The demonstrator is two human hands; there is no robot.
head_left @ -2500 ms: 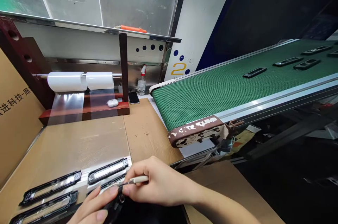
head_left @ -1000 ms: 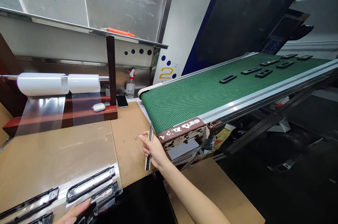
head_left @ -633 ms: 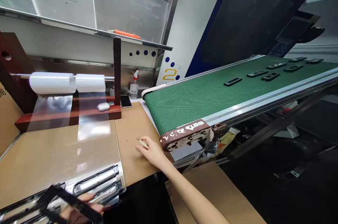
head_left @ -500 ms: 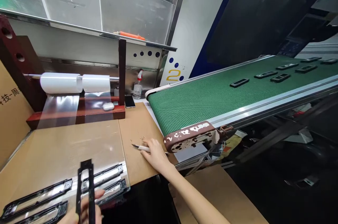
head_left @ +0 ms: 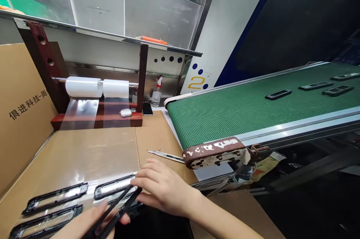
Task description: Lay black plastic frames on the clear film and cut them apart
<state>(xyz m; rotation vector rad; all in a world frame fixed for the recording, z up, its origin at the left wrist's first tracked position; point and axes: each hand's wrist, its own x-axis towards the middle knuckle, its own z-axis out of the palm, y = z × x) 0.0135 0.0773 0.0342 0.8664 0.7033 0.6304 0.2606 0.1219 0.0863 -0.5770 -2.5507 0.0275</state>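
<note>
One left hand (head_left: pixel 84 226) and one right hand (head_left: pixel 163 188), both curled around a narrow black plastic frame (head_left: pixel 123 208).

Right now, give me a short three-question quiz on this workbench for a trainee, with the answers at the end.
1. What tool lies on the cardboard near the end of the green conveyor belt?
2. True or false: the right hand is holding that tool.
3. How many white film rolls are on the stand?

Key:
1. A utility knife.
2. False: it is on a black frame.
3. Two.
</note>
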